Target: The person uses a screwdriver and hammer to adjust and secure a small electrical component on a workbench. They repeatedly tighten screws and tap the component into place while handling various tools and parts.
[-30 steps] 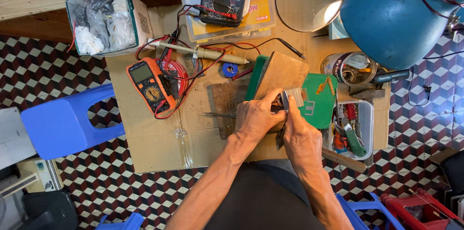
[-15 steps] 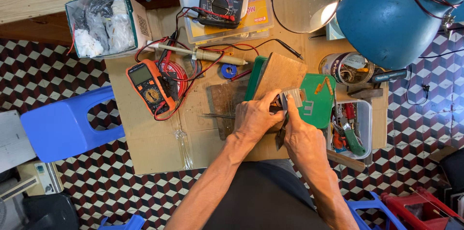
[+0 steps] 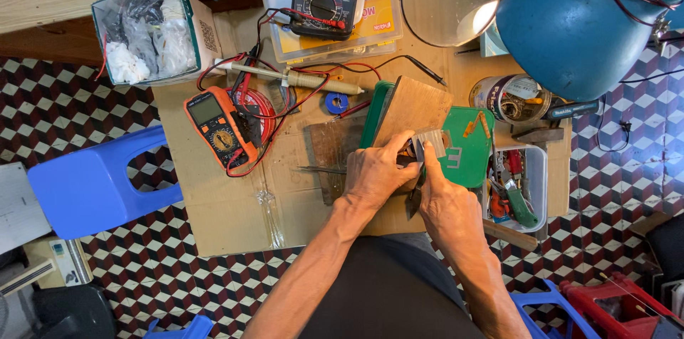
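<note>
**Both hands on a small grey part over the wooden board**

The left hand (image 3: pixel 377 175) and right hand (image 3: pixel 447 200) meet at a small grey metal piece (image 3: pixel 432 144), each gripping it with closed fingers. It sits between their fingertips, above a wooden board (image 3: pixel 413 107) and touching the green mat (image 3: pixel 470 147). Left of the left hand lies an orange multimeter (image 3: pixel 217 129) on the cardboard-covered tabletop (image 3: pixel 214 204); right of the right hand stands a clear tool tray (image 3: pixel 531 175).
</note>
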